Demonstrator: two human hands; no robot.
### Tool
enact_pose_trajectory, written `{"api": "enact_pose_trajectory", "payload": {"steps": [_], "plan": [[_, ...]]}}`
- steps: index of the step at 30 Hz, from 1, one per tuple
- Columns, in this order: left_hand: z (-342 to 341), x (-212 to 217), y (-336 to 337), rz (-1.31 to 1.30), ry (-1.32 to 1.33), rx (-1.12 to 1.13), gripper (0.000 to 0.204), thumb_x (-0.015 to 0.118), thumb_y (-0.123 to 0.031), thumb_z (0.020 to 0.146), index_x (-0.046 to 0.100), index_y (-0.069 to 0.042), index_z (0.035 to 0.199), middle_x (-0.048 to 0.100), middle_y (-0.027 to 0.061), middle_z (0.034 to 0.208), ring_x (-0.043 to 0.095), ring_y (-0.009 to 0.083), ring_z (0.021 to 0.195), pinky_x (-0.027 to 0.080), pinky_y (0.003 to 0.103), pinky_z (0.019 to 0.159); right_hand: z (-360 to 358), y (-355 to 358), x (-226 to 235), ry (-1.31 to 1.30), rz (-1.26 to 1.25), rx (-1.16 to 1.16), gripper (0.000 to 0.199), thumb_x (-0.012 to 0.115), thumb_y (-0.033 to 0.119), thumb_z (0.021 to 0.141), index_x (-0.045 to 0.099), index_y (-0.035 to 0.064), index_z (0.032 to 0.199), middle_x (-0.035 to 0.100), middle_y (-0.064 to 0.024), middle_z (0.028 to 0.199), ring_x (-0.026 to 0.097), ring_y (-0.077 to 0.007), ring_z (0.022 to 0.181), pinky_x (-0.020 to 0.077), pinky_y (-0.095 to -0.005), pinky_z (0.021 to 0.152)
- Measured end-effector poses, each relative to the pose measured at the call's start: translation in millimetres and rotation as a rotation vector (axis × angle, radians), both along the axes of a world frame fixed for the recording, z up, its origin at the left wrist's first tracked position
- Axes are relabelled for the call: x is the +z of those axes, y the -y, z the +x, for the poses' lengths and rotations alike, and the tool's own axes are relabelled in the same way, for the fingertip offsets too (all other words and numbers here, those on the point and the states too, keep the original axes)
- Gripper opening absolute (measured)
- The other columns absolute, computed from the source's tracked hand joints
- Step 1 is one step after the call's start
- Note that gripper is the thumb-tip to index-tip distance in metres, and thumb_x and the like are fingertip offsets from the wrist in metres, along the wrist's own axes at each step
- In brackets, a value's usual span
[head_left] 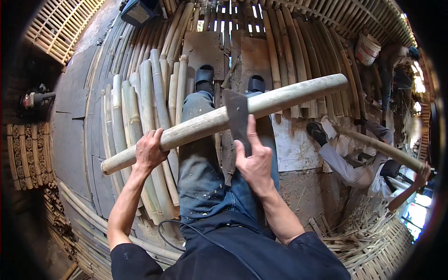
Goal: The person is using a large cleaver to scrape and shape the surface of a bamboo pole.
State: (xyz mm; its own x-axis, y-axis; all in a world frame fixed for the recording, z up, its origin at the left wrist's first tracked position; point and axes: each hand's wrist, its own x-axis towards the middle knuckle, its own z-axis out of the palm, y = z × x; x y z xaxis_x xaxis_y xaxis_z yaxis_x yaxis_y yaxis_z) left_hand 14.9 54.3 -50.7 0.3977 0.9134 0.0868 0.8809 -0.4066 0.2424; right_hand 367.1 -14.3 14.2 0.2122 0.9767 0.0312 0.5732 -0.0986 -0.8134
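While left-hand fingers (150, 140) wrap it, bamboo pole (280, 99) crosses the knees.

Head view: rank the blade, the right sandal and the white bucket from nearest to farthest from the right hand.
1. Blade: flat dark metal under the right hand, laid against the bamboo pole.
2. Right sandal: straight ahead, beyond the pole.
3. White bucket: far upper right, beside another person.

Bamboo workshop with slatted walls and a dirt floor

Daylight is coming through the slatted bamboo wall (233, 18); cut poles (140, 102) are lying stacked across the floor (303, 186), and what may be a white bucket (367, 48) is standing far right.
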Motion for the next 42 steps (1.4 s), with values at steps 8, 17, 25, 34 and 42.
{"api": "enact_pose_trajectory", "payload": {"steps": [8,17,25,34,42], "plan": [[8,6,2,-0.021,-0.034,0.024,0.063,0.090,-0.015,0.068,0.065,-0.006,0.125,0.072,0.0184,0.102,0.072,0.0388,0.099,0.060,0.048,0.084,28,-6,-10,-0.089,0.137,-0.043,0.083,0.074,0.015,0.098,0.035,0.0161,0.172,0.078,-0.0290,0.113,0.082,-0.0389,0.092,0.0668,-0.0450,0.077],[-1,5,10,-0.069,0.029,0.050,0.055,0.085,-0.015,0.071,0.067,-0.005,0.122,0.074,0.0198,0.104,0.074,0.0393,0.098,0.061,0.048,0.087,-14,3,5,-0.233,-0.049,0.084,0.079,0.077,0.017,0.097,0.045,0.0237,0.168,0.081,-0.0250,0.103,0.082,-0.0280,0.081,0.0651,-0.0429,0.081],[-47,2,38,-0.345,0.201,0.443,0.056,0.088,-0.021,0.066,0.073,-0.009,0.118,0.078,0.0211,0.107,0.076,0.0414,0.099,0.061,0.048,0.089,171,34,11,-0.321,0.106,-0.414,0.070,0.073,0.008,0.103,0.042,-0.0084,0.164,0.067,-0.0179,0.144,0.072,-0.0206,0.112,0.0572,-0.0285,0.098],[-136,-105,145,-0.265,0.213,1.041,0.077,0.089,-0.031,0.066,0.067,0.011,0.128,0.078,0.0320,0.107,0.077,0.0443,0.102,0.061,0.050,0.094,151,70,-35,-0.312,0.057,-0.378,0.072,0.074,0.007,0.099,0.044,-0.0126,0.160,0.059,-0.0216,0.155,0.061,-0.0284,0.135,0.0448,-0.0360,0.117],[-141,-166,202,-0.367,-0.003,1.276,0.079,0.090,-0.037,0.070,0.068,0.006,0.132,0.076,0.0337,0.117,0.074,0.0481,0.113,0.059,0.055,0.100,110,40,-35,-0.339,-0.067,-0.158,0.072,0.072,0.006,0.095,0.047,-0.0110,0.160,0.061,-0.0228,0.152,0.062,-0.0280,0.136,0.0464,-0.0370,0.117]]}}
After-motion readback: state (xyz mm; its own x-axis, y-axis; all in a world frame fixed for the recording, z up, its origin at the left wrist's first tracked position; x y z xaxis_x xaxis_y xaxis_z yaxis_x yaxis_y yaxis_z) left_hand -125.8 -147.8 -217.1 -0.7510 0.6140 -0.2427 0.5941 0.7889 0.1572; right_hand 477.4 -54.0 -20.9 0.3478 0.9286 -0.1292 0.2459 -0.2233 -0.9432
